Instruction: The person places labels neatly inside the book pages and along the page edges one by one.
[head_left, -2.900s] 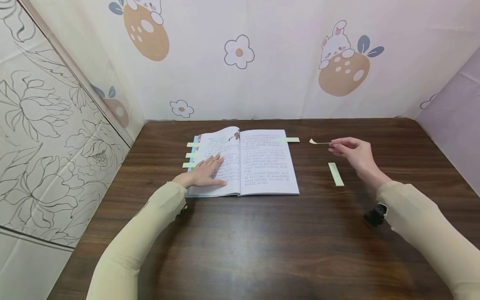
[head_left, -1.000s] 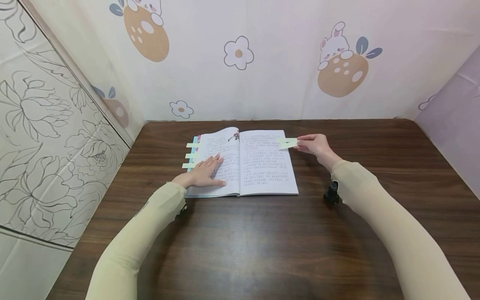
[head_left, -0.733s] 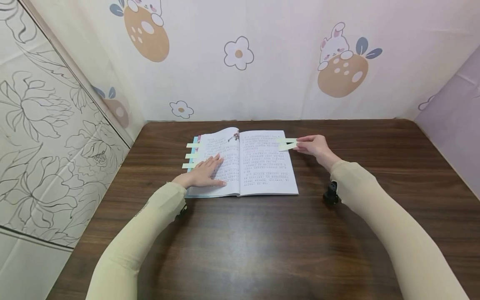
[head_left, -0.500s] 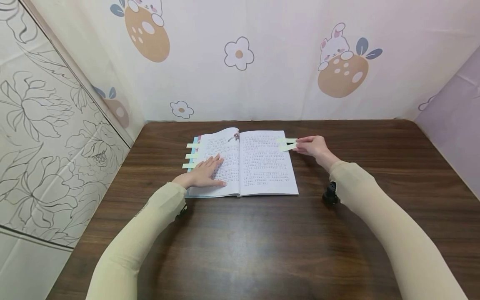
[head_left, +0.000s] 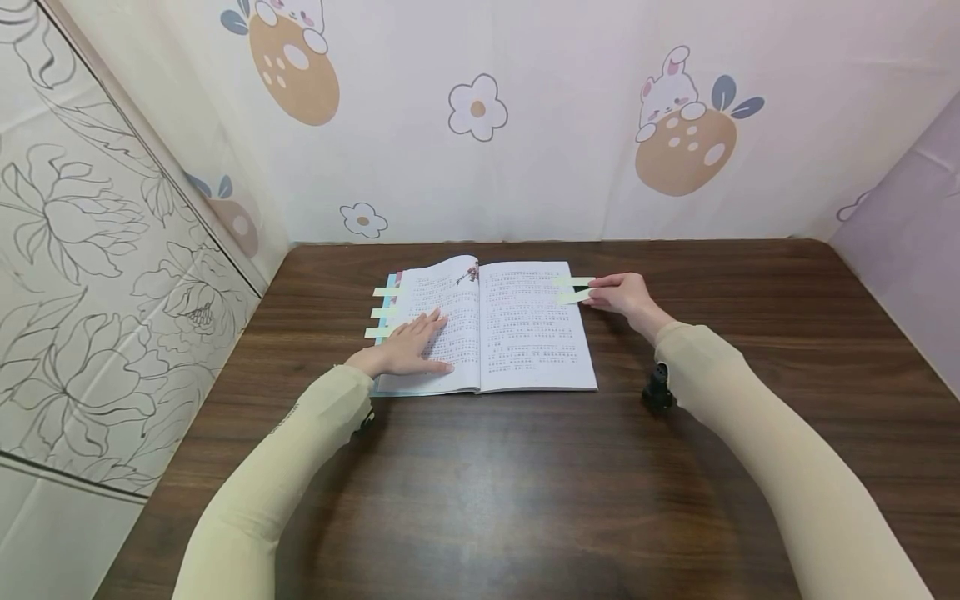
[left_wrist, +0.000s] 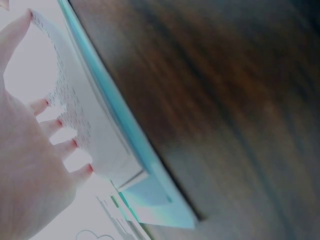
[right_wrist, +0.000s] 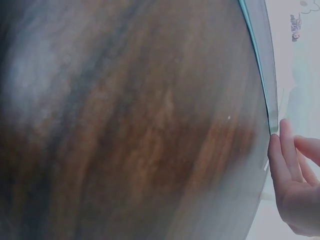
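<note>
An open book (head_left: pixel 536 350) lies on the table, its pages covered in small print. My left hand (head_left: pixel 405 347) rests on the left page, fingers spread. At the right page's outer edge, my right hand (head_left: pixel 622 296) pinches the outer end of a pale green sticky strip (head_left: pixel 574 297), whose inner end lies over the page. Just above it, a similar sticky strip (head_left: pixel 572 282) sticks out past the same edge. In the right wrist view, thumb and fingers (right_wrist: pixel 285 145) are at the book's edge; the strip is too washed out to make out.
Several pale green tabs (head_left: pixel 385 312) stick out of the book's left side. Brown wood-grain table (head_left: pixel 480 483) surrounds the book, backed by a patterned curtain (head_left: pixel 555 150). A small black camera (head_left: pixel 658 388) sits at the right wrist.
My right hand has carried a curled strip leftward from the table's right side to the page, then lowered slightly. The strip pad seen earlier is out of sight. My left hand stays put.
</note>
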